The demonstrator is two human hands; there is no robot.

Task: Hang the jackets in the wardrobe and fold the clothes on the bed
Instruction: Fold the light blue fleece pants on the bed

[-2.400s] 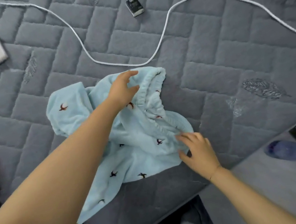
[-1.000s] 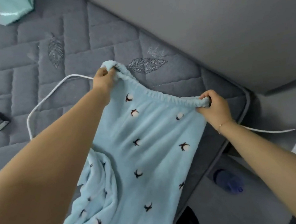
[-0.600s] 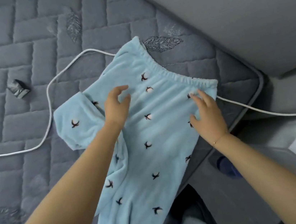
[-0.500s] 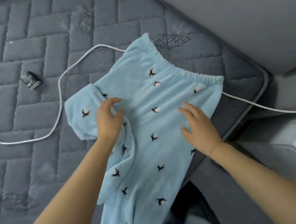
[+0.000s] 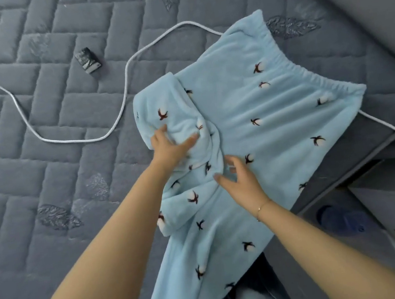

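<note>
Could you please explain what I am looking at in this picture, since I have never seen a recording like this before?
There is no machine here. A person wears a camera on the head, so the single picture looks forward and down along both bare arms, as they would see them.

The grey quilted surface is a mattress. Spread on it is a pair of light blue fleece pyjama trousers, with the elastic waistband at the far end and the legs trailing off the near edge. The left hand presses on a bunched fold of the fabric, and the right hand hovers or rests on the cloth with fingers spread. Neither hand clearly grips anything.

Also on the mattress lie a white cable, which passes under the trousers, and a small dark box.
</note>
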